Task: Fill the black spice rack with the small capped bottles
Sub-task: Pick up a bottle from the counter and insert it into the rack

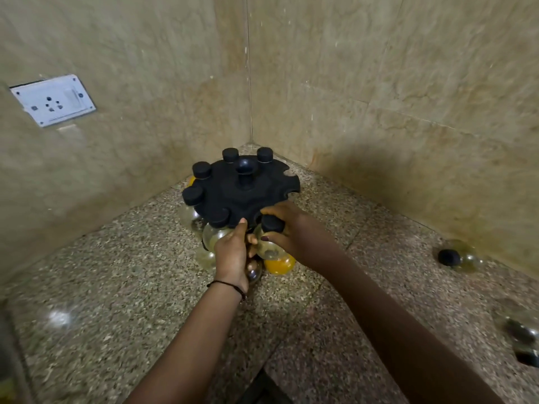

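In the middle, the right hand (287, 228) grips a capped bottle (269, 237) at the black rack (242, 191); the left hand (232, 252) has fingers curled, thumb touching the rack.

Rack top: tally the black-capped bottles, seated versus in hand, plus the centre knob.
Seated capped bottles: 5
Held capped bottle, in right hand: 1
Centre knob: 1
Total: 7

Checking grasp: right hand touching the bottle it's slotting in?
Touching. Head view shows right hand fingers wrapped around the bottle at the rack rim.
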